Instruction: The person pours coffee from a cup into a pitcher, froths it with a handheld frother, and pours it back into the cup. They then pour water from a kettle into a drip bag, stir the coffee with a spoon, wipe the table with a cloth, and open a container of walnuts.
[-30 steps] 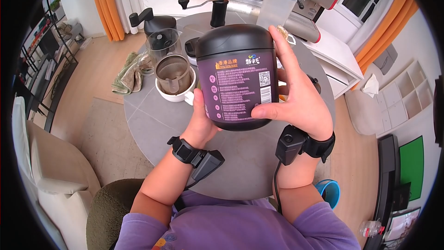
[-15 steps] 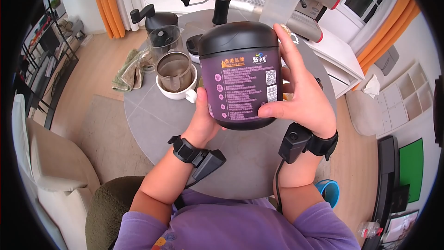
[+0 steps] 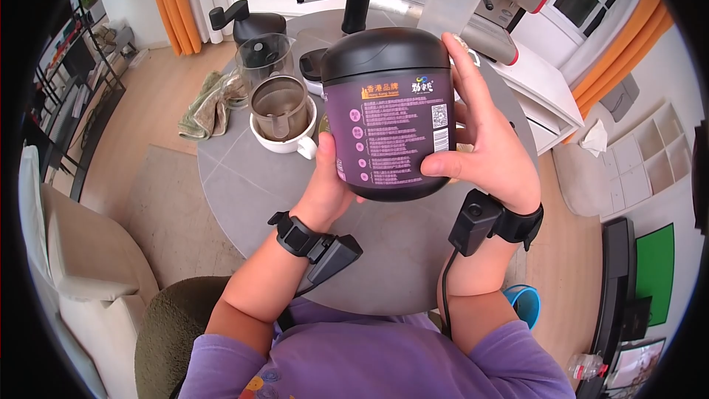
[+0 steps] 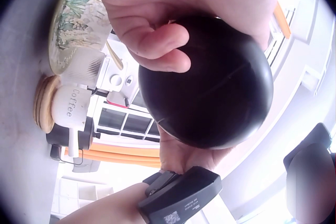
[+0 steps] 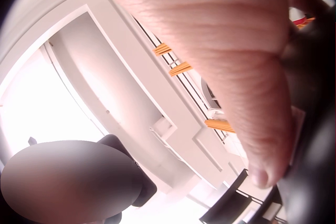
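Note:
A wide black jar (image 3: pixel 388 133) with a domed lid and a purple printed label stands upright between my two hands, raised over the table. My left hand (image 3: pixel 326 191) grips its lower left side, thumb along the label's edge. In the left wrist view, fingertips (image 4: pixel 165 50) curl onto the jar's rounded black base (image 4: pixel 210 87). From the right side my right hand (image 3: pixel 496 149) holds the jar, its thumb (image 3: pixel 443 165) pressed on the label near the barcode and the index finger reaching up beside the lid. The right wrist view shows that thumb (image 5: pixel 262 113) close against the dark jar.
Left of the jar, a white cup (image 3: pixel 275 145) holds a metal cup (image 3: pixel 279 108). Behind it are a clear container (image 3: pixel 258 59), a cloth (image 3: pixel 207 107) and a black grinder (image 3: pixel 354 9). A clear pitcher (image 3: pixel 447 4) and an espresso machine (image 3: pixel 487 22) stand farther back.
Both hands have shifted the jar slightly right and up. It has turned a little, so the QR code sits nearer its right edge. Both hands keep their hold.

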Tool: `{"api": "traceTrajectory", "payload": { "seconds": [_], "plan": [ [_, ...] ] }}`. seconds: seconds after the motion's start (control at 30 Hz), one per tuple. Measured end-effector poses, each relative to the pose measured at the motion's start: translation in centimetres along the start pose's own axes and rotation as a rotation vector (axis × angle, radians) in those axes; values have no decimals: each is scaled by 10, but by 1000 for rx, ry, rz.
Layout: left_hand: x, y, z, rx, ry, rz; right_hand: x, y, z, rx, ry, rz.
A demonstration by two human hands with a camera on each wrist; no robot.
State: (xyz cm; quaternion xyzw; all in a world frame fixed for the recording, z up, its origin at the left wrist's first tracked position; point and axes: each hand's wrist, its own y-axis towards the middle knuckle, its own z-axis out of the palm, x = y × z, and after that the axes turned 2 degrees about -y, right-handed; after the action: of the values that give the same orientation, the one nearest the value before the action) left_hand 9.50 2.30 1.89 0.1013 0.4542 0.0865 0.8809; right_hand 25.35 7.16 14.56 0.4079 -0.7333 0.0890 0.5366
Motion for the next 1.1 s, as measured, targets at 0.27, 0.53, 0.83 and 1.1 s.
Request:
{"api": "traceTrajectory", "payload": {
  "seconds": [0.27,0.53,0.83,1.1],
  "plan": [
    [0,0,1,13,-5,-12,-3,0,-1,4,13,-12],
    [0,5,3,-44,108,183,-8,2,4,-123,-85,-38],
    [-5,2,5,51,11,242,-21,5,-13,-36,290,-188],
    [-4,4,7,185,-106,260,-34,8,-18,-18,439,-148]
  ]
}}
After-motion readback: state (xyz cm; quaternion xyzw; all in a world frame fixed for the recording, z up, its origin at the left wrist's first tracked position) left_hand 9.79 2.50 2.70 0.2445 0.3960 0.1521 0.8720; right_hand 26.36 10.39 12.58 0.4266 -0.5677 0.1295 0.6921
